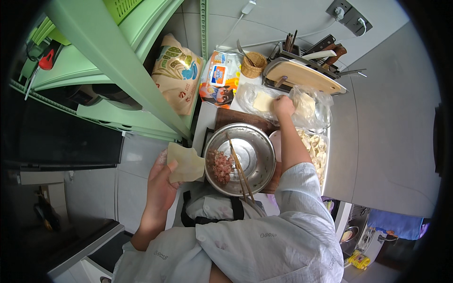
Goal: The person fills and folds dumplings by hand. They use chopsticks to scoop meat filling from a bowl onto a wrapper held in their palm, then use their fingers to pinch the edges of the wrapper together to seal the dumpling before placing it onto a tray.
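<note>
My left hand (164, 177) holds a square dough wrapper (185, 164) up, thumb across its face, left of a steel bowl (262, 159). In the bowl lies a mound of raw minced filling (222, 168), and a pair of wooden chopsticks (238, 164) leans over the near rim. My right hand (284, 106) reaches beyond the bowl to a clear plastic bag (247, 93), fingers curled; whether they pinch anything is hidden. Beside it on the left is a pale wrapper stack (263, 102); more wrappers (306, 106) sit in plastic to its right.
Folded dumplings (318, 148) fill a tray under my right arm. A dark wooden board (244, 118) lies under the bowl. Behind stand a wipes pack (219, 79), a wicker cup (253, 65) and a knife rack with a cutting board (304, 76). Green shelving (116, 67) rises at left.
</note>
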Demonstrator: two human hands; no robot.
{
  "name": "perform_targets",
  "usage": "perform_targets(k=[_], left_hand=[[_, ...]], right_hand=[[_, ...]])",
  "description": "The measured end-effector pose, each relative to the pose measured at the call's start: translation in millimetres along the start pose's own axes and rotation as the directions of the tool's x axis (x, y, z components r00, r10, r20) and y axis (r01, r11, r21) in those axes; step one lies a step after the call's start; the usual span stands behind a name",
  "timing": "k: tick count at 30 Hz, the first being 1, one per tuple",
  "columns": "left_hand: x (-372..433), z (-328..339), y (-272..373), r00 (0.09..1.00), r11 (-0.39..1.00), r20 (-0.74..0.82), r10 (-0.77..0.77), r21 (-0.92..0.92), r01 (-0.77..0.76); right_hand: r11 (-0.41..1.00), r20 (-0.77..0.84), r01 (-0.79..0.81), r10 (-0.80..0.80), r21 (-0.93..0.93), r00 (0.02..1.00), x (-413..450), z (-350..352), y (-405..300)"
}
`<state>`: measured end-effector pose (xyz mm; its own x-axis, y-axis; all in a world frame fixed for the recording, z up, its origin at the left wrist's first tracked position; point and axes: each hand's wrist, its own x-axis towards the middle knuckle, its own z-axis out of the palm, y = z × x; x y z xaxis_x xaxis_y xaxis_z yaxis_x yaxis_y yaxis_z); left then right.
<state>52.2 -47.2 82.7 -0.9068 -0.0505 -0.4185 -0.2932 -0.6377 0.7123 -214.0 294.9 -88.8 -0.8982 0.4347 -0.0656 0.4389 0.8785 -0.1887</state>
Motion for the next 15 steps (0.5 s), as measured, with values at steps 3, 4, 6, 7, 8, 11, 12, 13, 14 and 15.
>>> perform_targets(k=[3, 4, 6, 7, 8, 11, 12, 13, 14, 15], left_hand=[[0.0, -1.9, 1.7, 1.0, 1.0, 0.011, 0.003, 0.007, -0.003], [-0.3, -2.1, 2.2, 1.0, 1.0, 0.004, 0.006, 0.012, -0.006], [-1.1, -2.3, 2.9, 1.0, 1.0, -0.004, 0.012, 0.017, -0.012], [-1.6, -1.9, 2.7, 1.0, 1.0, -0.016, 0.015, 0.011, -0.015], [-2.0, -1.9, 2.8, 0.999, 1.0, -0.027, 0.018, 0.005, -0.018], [-2.6, -2.7, 3.3, 1.0, 1.0, -0.022, 0.014, -0.004, -0.014], [-2.8, -2.9, 3.3, 1.0, 1.0, -0.023, 0.014, -0.005, -0.014], [-3.0, -3.0, 3.4, 1.0, 1.0, -0.019, 0.014, -0.006, -0.014], [-3.1, -3.1, 3.3, 1.0, 1.0, -0.015, 0.014, -0.007, -0.014], [-3.2, -4.7, 3.2, 1.0, 1.0, -0.017, 0.015, -0.008, -0.015]], right_hand=[[1.0, -0.009, 0.002, -0.002, -0.026, 1.0, 2.3, 0.6, -0.4], [1.0, -0.01, 0.003, -0.003, -0.025, 1.0, 3.3, 1.7, -0.4], [0.998, -0.005, 0.022, -0.022, -0.056, 1.0, 4.6, 3.4, -2.3], [0.998, -0.005, 0.025, -0.025, -0.055, 1.0, 4.7, 3.3, -2.8], [0.998, 0.015, 0.032, -0.031, -0.052, 0.999, 4.4, 3.1, -2.4], [0.999, 0.032, 0.022, -0.02, -0.043, 0.999, 7.4, 4.1, 0.1], [0.999, 0.032, 0.005, -0.004, -0.036, 0.999, 7.6, 4.6, 0.4], [0.999, 0.032, 0.006, -0.005, -0.037, 0.999, 7.8, 5.2, 0.5], [0.998, -0.003, 0.011, -0.012, -0.066, 1.0, 8.1, 5.6, 0.8], [0.995, -0.036, 0.018, -0.022, -0.095, 0.999, 7.0, 4.3, -1.4]])
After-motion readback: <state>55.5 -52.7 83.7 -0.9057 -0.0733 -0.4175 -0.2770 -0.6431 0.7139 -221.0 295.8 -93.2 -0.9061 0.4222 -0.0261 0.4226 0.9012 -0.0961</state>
